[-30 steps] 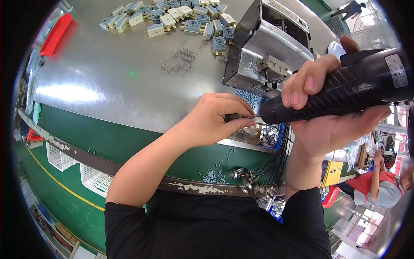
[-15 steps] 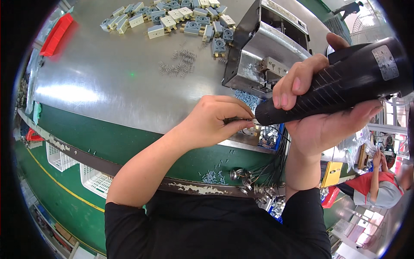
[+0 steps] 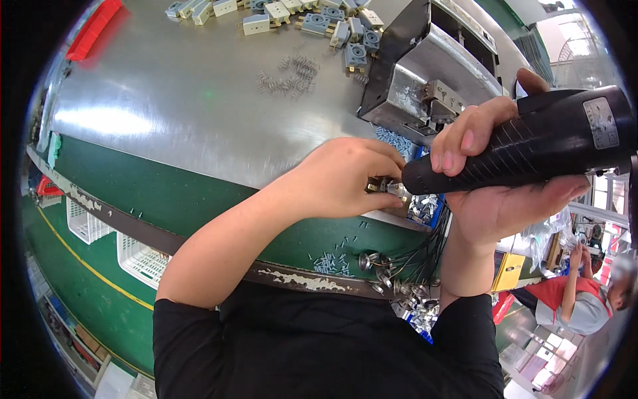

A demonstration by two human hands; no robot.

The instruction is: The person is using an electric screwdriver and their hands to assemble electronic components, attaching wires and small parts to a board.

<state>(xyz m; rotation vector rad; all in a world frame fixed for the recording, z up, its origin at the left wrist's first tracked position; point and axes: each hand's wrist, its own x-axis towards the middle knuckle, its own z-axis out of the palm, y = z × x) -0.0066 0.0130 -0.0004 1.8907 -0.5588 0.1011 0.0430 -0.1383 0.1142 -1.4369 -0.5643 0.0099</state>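
Observation:
My right hand (image 3: 480, 133) is closed around a thick black electric screwdriver (image 3: 551, 143), which lies nearly level with its narrower end pointing left. My left hand (image 3: 335, 176) pinches a small part with metal terminals (image 3: 387, 187) right at the screwdriver's end; the fingers hide much of it, and I cannot tell its exact kind. Small bluish screws (image 3: 397, 141) lie in a heap just beyond my left fingers. Below the screwdriver stands a blue bin (image 3: 435, 214) of small metal parts, partly covered by my right hand.
A metal fixture (image 3: 412, 70) stands behind the hands. Grey and cream switch-like blocks (image 3: 316, 23) and loose springs (image 3: 290, 76) lie on the steel tabletop. Loose screws (image 3: 330, 263) and round metal parts with black wires (image 3: 375, 261) sit near the front edge. A co-worker (image 3: 575, 296) is at right.
My view has shifted, so the bench items sit higher in the picture. The left fingers have opened a little wider around the part, showing more of it. The screwdriver stays in my right hand.

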